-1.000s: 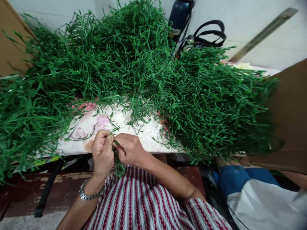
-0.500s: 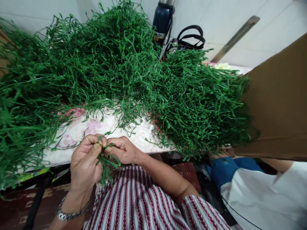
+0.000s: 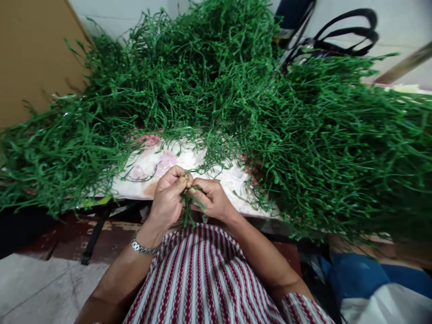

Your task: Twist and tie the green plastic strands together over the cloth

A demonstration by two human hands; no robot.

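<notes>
Left hand [image 3: 167,195] is closed, thumb against fingers, on the top of a small bunch of green stems [image 3: 189,213]. Right hand [image 3: 211,195] is closed on the same bunch from its right side; the exact contact of the fingertips is partly hidden. The bunch hangs with its loose ends downward, at the near edge of the surface [image 3: 167,159], whose covering is white with pink and lilac flowers.

Findings from left to right, taken from the bunch: far left and beyond it stands a brown panel [image 3: 37,54]. Left and nearer, a black strap [image 3: 96,234] hangs down. A metal watch [image 3: 143,245] is on the left wrist, just left of and below the bunch. Directly below it is a striped shirt [image 3: 202,274]. A large heap of green stems [image 3: 202,67] curves around the bunch on the left, beyond and on the right. Beyond and to its right are a dark bottle [image 3: 292,18], cut off by the frame, and black handles [image 3: 349,30]. Blue fabric [image 3: 357,274] lies right and nearer.
</notes>
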